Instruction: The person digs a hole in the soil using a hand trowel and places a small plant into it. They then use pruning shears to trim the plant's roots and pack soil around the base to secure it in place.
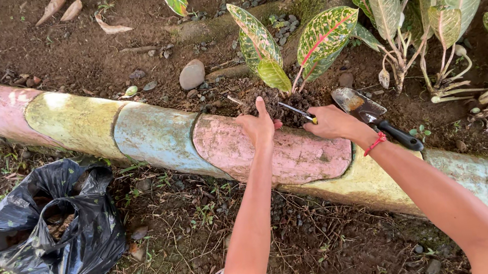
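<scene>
We note the left hand [258,127] pressed flat, fingers together, on the dark soil [281,105] at the base of the small variegated plant [294,44]. The right hand [332,121] is closed on a thin stick-like tool [297,111], its long axis running from 10 o'clock to 4 o'clock, the free tip towards the plant stem. A hand trowel [371,116] lies on the soil just beside the right wrist, blade towards 10 o'clock, black handle towards 4 o'clock. Both hands sit at the far edge of the painted curb [154,133], banded pink, yellow and blue. A crumpled black plastic bag [47,228], open-mouthed, lies at 8 o'clock, well apart.
</scene>
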